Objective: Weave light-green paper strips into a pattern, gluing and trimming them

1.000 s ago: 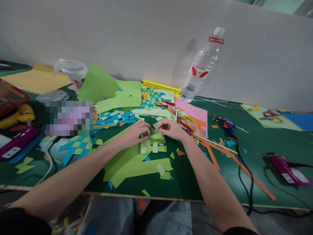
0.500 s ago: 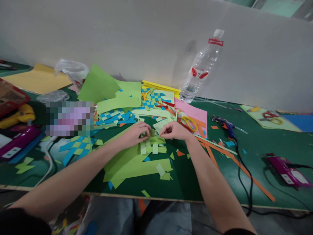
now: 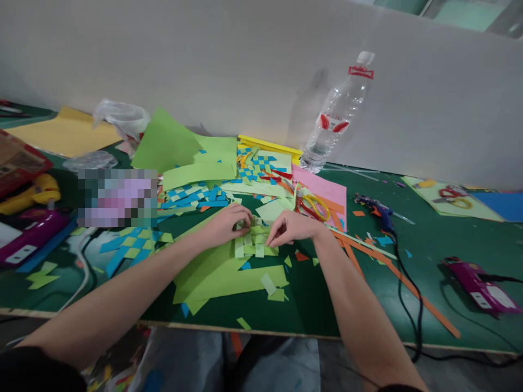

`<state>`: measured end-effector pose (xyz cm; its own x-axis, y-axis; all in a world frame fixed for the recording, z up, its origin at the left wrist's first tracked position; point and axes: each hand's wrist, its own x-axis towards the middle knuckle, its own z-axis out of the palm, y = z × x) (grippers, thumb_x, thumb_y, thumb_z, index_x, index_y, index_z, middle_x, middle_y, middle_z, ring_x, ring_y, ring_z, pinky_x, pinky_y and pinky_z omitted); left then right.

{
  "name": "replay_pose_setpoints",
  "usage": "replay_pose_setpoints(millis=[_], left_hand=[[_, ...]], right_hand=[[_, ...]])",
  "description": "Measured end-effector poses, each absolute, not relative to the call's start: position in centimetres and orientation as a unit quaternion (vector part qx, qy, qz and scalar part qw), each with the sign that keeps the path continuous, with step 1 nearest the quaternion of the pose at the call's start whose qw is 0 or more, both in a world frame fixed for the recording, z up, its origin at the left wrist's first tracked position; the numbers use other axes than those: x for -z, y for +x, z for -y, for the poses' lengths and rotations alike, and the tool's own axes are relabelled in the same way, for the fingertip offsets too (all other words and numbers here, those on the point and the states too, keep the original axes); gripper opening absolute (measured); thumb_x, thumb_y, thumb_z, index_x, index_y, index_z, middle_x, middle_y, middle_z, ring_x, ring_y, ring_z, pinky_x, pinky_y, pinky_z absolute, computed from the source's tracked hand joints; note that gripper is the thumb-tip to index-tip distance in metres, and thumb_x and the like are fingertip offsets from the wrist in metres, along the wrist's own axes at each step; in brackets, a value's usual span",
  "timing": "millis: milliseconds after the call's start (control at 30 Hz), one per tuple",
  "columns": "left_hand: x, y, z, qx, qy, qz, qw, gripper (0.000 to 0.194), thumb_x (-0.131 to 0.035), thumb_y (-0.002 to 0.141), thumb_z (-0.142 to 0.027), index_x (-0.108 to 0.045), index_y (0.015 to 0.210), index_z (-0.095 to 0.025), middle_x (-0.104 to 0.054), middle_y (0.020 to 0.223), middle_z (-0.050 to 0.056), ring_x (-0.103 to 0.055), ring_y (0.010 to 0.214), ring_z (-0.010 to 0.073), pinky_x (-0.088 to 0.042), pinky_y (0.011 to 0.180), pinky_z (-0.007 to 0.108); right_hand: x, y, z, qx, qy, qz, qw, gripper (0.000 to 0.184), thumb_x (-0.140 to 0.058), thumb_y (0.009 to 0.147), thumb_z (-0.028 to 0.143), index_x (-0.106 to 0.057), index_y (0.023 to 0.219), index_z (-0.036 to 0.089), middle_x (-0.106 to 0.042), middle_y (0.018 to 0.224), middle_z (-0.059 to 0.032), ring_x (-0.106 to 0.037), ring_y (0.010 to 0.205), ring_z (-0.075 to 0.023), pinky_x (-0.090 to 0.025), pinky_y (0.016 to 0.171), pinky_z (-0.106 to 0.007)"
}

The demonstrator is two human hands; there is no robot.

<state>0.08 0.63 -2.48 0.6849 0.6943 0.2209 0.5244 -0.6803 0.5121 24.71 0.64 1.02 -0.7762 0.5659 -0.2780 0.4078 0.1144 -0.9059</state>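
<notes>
On the far left, a red box [image 3: 20,163] lies on the bench [image 3: 302,310], its contents out of view. Behind a blurred patch, a crumpled plastic bag [image 3: 122,117] rests by green sheets [image 3: 171,141]; you cannot tell what it holds. Your left hand [image 3: 229,224] is where it was, grip curled nearly closed at the woven paper's [image 3: 256,240] left side; any hold is hidden. The woven paper lies between your hands, mid-bench. Your right hand [image 3: 292,227] has shifted nearer you, grip pinched shut at its right edge; whether it holds a strip is unclear. Beyond stands a tilted clear bottle [image 3: 333,120], capped.
</notes>
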Motion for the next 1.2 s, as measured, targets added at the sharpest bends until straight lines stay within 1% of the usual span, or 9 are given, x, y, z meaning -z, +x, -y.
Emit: replay_pose_setpoints(millis=[67,167,533,667,767,833,1000,1067,1200], left_hand=[[2.5,0.1,-0.6,-0.208,0.892,-0.344,0.208,0.004,-0.061,0.082,-0.022,-0.060,0.083,-0.019,-0.064,0.106,0.007,-0.054,0.106,0.0231,-0.045,0.092,0.041],[2.6,0.1,-0.6,-0.216,0.887,-0.349,0.209,0.012,-0.062,0.081,-0.022,-0.060,0.092,-0.019,-0.064,0.107,0.007,-0.054,0.105,0.0230,-0.045,0.092,0.041],[2.6,-0.2,-0.8,-0.197,0.906,-0.321,0.195,0.016,-0.059,0.084,-0.023,-0.071,0.095,-0.023,-0.063,0.110,0.006,-0.054,0.106,0.0236,-0.045,0.091,0.041],[2.4,-0.1,-0.6,-0.200,0.901,-0.328,0.200,0.017,-0.058,0.086,-0.027,-0.071,0.097,-0.024,-0.064,0.111,0.006,-0.054,0.107,0.0235,-0.045,0.093,0.042],[2.3,-0.2,-0.6,-0.212,0.898,-0.331,0.197,0.020,-0.054,0.089,-0.028,-0.068,0.102,-0.023,-0.064,0.112,0.006,-0.055,0.108,0.0221,-0.045,0.094,0.041],[2.3,-0.3,-0.6,-0.224,0.896,-0.335,0.187,0.022,-0.050,0.091,-0.028,-0.066,0.105,-0.023,-0.064,0.112,0.006,-0.055,0.109,0.0221,-0.044,0.096,0.043],[2.2,-0.5,-0.6,-0.227,0.883,-0.391,0.128,0.025,-0.046,0.093,-0.026,-0.063,0.110,-0.020,-0.066,0.111,0.007,-0.056,0.109,0.0236,-0.043,0.096,0.046],[2.0,-0.5,-0.5,-0.215,0.874,-0.422,0.104,0.027,-0.043,0.094,-0.026,-0.063,0.110,-0.019,-0.067,0.108,0.008,-0.057,0.106,0.0242,-0.044,0.094,0.045],[1.5,-0.6,-0.3,-0.197,0.852,-0.481,0.058,0.029,-0.040,0.094,-0.029,-0.064,0.105,-0.017,-0.069,0.102,0.010,-0.060,0.100,0.0276,-0.045,0.087,0.046]], right_hand=[[-1.1,24.6,-0.6,-0.581,-0.326,0.743,0.063,0.022,-0.076,0.068,0.031,-0.077,0.083,0.015,-0.062,0.054,0.0020,-0.040,0.041,-0.0033,-0.033,0.044,-0.019],[-1.0,24.6,-0.6,-0.578,-0.325,0.746,0.062,0.023,-0.075,0.069,0.032,-0.077,0.084,0.014,-0.062,0.055,0.0016,-0.040,0.040,-0.0033,-0.033,0.044,-0.019],[-1.3,24.8,-0.5,-0.571,-0.356,0.733,0.095,0.029,-0.073,0.071,0.037,-0.076,0.089,0.014,-0.054,0.047,0.0051,-0.042,0.036,-0.0042,-0.032,0.041,-0.019],[-0.8,24.5,-0.7,-0.530,-0.386,0.738,0.161,0.038,-0.068,0.077,0.040,-0.071,0.105,0.015,-0.047,0.042,0.0080,-0.037,0.035,-0.0047,-0.031,0.041,-0.020],[-0.3,24.4,-1.0,-0.467,-0.425,0.734,0.252,0.044,-0.060,0.084,0.041,-0.062,0.120,0.018,-0.045,0.045,0.0089,-0.037,0.039,-0.0065,-0.032,0.043,-0.021],[0.2,24.3,-1.3,-0.385,-0.461,0.744,0.291,0.040,-0.055,0.087,0.041,-0.062,0.119,0.018,-0.049,0.050,0.0065,-0.041,0.043,-0.0083,-0.033,0.047,-0.022],[1.4,23.7,-1.3,-0.087,-0.516,0.819,0.235,0.028,-0.052,0.089,0.037,-0.069,0.102,0.018,-0.069,0.075,-0.0050,-0.058,0.067,-0.0164,-0.037,0.061,-0.027],[1.6,23.4,-1.2,-0.048,-0.490,0.843,0.219,0.030,-0.049,0.091,0.038,-0.069,0.102,0.018,-0.070,0.083,-0.0068,-0.061,0.076,-0.0186,-0.038,0.064,-0.028],[1.6,23.0,-1.0,-0.067,-0.413,0.872,0.255,0.032,-0.050,0.091,0.042,-0.069,0.093,0.016,-0.069,0.088,-0.0077,-0.060,0.086,-0.0193,-0.041,0.075,-0.030]])
